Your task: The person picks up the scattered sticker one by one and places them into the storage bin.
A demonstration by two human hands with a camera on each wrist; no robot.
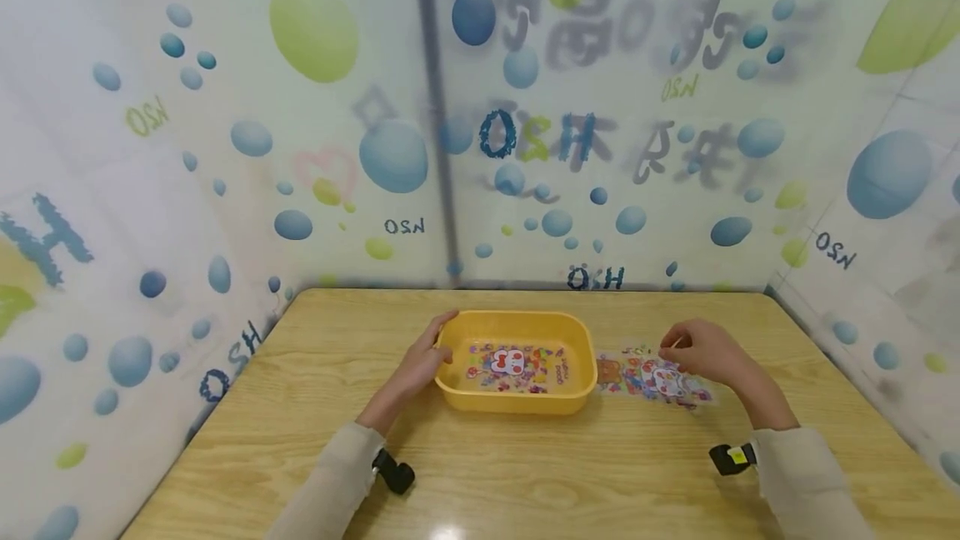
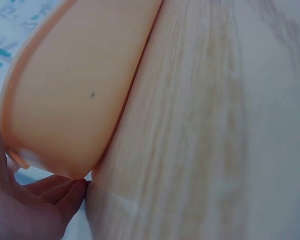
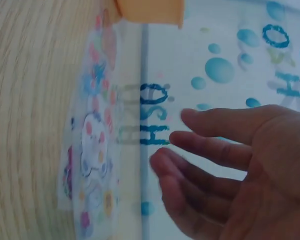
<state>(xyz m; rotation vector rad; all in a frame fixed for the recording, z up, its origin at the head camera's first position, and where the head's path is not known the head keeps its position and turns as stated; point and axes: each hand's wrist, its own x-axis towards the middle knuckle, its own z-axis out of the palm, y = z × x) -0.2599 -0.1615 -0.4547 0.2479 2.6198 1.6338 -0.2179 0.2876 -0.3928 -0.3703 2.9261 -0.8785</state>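
A yellow plastic basin (image 1: pixel 516 402) stands on the table, with colourful cartoon pictures (image 1: pixel 510 362) on its floor; I cannot tell whether they are printed or a loose sheet. My left hand (image 1: pixel 417 363) grips the basin's left end, thumb over the rim and fingers on the outside wall. The left wrist view shows those fingers low against the basin's outer side. Right of the basin lie clear sheets of cartoon stickers (image 1: pixel 660 382), overlapping in the right wrist view. Above them is my right hand (image 3: pixel 225 175), its fingers loosely bent and holding nothing, apart from the sheets.
The wooden table (image 1: pixel 525 473) ends at its far edge against a pale wall covering (image 1: pixel 645 190) printed with bubbles and letters. Similar coverings rise on the left and right. A black wrist camera (image 1: pixel 395 472) sits on the left wrist, another black device (image 1: pixel 729 458) on the right.
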